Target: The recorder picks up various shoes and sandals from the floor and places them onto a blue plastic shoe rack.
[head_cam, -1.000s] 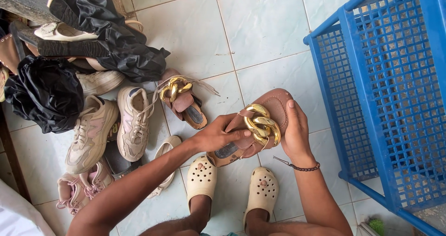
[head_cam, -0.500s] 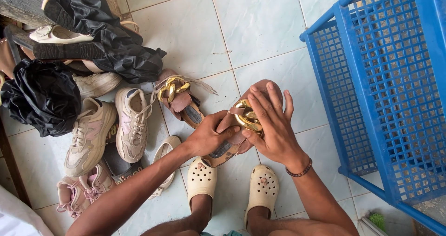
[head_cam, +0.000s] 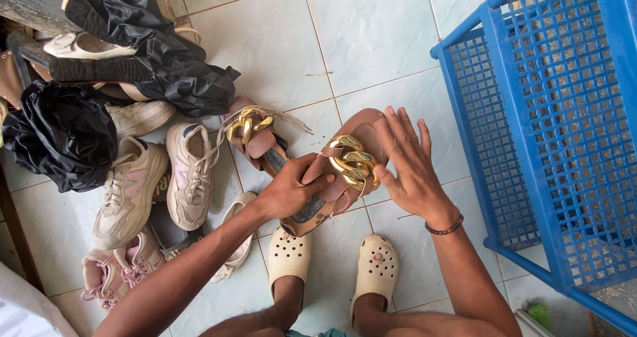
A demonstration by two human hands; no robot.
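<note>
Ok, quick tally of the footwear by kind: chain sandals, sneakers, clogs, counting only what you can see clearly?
Brown sandals with gold chain: 2, one gripped by the left hand with the right hand flat against it, one on the floor
Beige sneakers: 2
Pink sneakers: 2
Cream clogs on the feet: 2
Total: 8; the heap under the black bags is not counted.
</note>
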